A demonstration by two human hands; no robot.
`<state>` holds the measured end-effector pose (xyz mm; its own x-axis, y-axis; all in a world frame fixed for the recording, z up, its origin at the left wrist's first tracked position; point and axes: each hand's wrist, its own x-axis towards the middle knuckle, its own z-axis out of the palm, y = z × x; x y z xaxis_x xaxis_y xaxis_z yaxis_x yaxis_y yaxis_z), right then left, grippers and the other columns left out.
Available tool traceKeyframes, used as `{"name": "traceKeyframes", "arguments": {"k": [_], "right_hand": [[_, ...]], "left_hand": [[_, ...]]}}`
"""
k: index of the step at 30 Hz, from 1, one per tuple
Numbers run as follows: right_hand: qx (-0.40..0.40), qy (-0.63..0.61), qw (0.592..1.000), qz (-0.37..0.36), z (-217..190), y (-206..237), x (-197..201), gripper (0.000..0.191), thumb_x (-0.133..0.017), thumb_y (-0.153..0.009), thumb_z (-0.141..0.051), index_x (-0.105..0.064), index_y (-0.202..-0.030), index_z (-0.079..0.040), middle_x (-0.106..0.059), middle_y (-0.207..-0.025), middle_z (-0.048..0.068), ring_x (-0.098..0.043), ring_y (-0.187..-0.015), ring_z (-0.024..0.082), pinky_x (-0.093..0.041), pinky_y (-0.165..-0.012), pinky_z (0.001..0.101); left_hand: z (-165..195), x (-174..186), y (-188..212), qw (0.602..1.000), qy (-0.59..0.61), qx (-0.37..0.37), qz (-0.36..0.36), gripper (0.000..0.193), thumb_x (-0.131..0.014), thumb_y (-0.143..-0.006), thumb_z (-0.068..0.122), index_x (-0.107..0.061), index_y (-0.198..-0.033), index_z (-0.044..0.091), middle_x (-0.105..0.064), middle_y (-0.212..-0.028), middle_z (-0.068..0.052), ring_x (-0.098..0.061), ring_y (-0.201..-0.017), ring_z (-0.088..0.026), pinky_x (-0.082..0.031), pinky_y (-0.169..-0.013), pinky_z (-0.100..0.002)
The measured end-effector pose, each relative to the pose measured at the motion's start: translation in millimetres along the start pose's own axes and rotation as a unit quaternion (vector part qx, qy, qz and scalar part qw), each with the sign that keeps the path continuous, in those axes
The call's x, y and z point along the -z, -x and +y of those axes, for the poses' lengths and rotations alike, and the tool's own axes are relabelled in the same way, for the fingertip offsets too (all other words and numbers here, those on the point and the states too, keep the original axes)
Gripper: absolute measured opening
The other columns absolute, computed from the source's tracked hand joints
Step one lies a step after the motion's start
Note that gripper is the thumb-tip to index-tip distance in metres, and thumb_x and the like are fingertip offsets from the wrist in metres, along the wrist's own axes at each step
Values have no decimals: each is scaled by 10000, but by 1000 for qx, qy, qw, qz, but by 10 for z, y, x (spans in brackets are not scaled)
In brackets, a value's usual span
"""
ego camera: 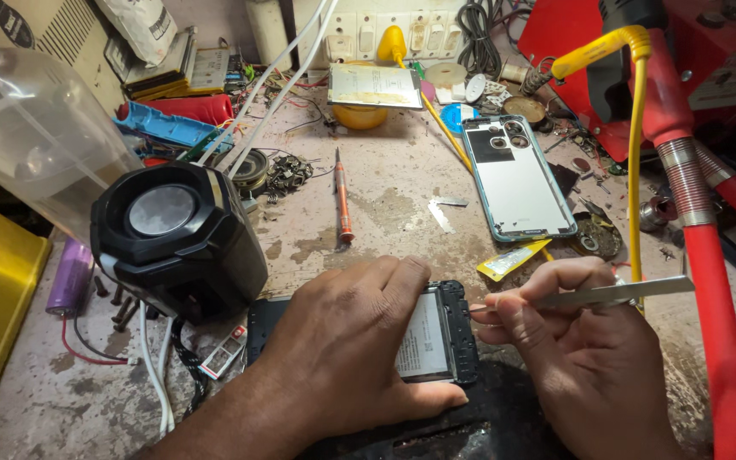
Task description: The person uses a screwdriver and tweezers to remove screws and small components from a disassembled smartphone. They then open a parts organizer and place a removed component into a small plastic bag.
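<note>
Metal tweezers (606, 294), white-labelled battery (426, 336), opened phone (462, 328)

Left hand (347, 341) pins opened phone (440, 336); right hand (585, 349) pinches tweezers (589, 296)

Two hands, the left hand (347, 341) and the right hand (577, 349), worked at one opened phone (440, 336) with one pair of tweezers (589, 296). On the desk (385, 183) lay one screwdriver (342, 196), one phone back cover (517, 175), one black speaker (179, 234) and one purple battery cell (70, 277).
</note>
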<state>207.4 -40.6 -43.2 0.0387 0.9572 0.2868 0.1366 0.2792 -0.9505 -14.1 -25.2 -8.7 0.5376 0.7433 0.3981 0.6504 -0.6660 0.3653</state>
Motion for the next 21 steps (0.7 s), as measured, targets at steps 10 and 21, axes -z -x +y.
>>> {"name": "traceKeyframes", "arguments": {"k": [10,21], "right_hand": [[12,11,1000,13,-9,11,-25,181,-613,-927,29,-495,-1057,-18,-758,-911,169,-787,-816,182,-689,-739,321],[83,95,992,22,-6,63,-51,163,-642,-924,20,-527,-1036,-12,-742,-925,151,-791,-843,168,-678,-778,301]], "left_hand": [[10,-1,4,1000,-6,-19,17,849,-895,-589,575,-588,-1119,-13,-670,-971,-169,-671,-914,-361,-529,-789,-468],[36,46,16,999,-21,-27,16,795,-876,-624,559,-579,-1109,3,-660,-973,-169,-659,-923,-369,-517,-803,-471]]}}
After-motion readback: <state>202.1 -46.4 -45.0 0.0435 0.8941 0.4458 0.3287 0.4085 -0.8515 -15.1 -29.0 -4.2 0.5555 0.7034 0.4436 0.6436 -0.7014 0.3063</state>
